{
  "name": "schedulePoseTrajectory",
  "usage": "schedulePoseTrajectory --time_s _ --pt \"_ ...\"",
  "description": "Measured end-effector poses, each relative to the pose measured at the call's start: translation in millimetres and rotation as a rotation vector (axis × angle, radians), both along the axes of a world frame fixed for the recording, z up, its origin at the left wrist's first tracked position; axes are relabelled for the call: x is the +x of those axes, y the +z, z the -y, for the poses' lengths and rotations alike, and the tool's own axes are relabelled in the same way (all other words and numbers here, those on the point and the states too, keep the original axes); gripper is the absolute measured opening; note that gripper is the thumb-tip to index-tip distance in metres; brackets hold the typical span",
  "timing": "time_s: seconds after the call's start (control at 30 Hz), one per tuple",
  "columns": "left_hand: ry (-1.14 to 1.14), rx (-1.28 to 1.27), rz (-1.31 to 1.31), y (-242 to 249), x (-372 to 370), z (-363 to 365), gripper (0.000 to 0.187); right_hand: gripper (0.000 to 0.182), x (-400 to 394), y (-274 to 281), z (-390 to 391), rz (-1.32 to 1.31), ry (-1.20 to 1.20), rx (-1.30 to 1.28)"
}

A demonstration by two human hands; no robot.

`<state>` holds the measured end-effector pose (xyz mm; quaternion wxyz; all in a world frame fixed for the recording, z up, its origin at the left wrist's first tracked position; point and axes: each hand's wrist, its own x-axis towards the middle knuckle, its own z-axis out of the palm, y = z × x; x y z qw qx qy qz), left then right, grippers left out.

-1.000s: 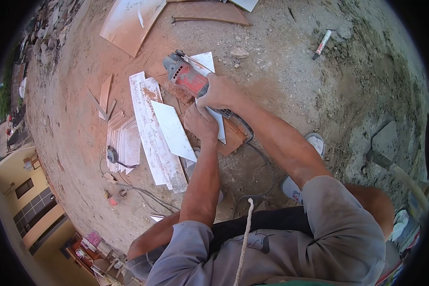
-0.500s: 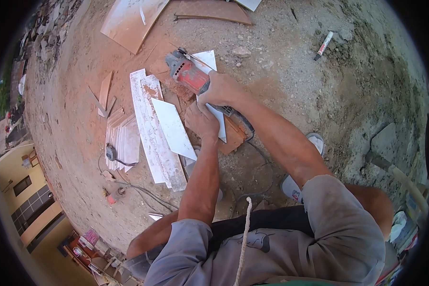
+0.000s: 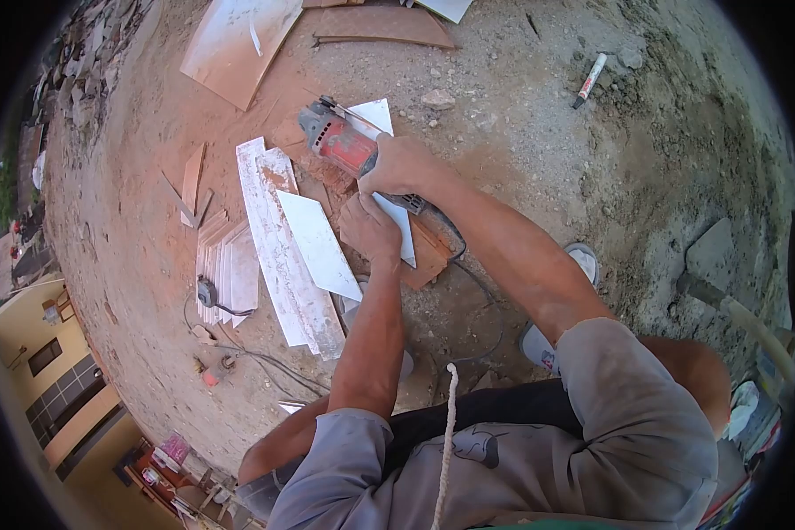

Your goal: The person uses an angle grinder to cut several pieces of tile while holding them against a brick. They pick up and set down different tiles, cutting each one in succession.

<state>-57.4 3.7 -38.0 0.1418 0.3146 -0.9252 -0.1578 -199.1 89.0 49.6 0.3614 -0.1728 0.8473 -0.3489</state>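
A red grinder is gripped tight by the right hand over a white tile on the dirt, which is pressed down by the left hand.

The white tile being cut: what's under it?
A reddish-brown slab shows beneath the white tile. The left hand and the grinder cover the rest.

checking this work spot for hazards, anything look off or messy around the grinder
Yes. The right hand runs the red angle grinder on a white tile lying on bare dirt, steadied by the left hand close by. Cut tile strips lie scattered, and the feet wear open sandals.
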Motion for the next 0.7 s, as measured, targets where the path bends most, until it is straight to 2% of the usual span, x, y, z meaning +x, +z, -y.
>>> schedulePoseTrajectory --time_s 0.7 --pt "0.015 0.024 0.02 2.1 0.0 0.5 0.044 0.062 2.4 1.5 -5.5 0.036 -0.027 -0.011"
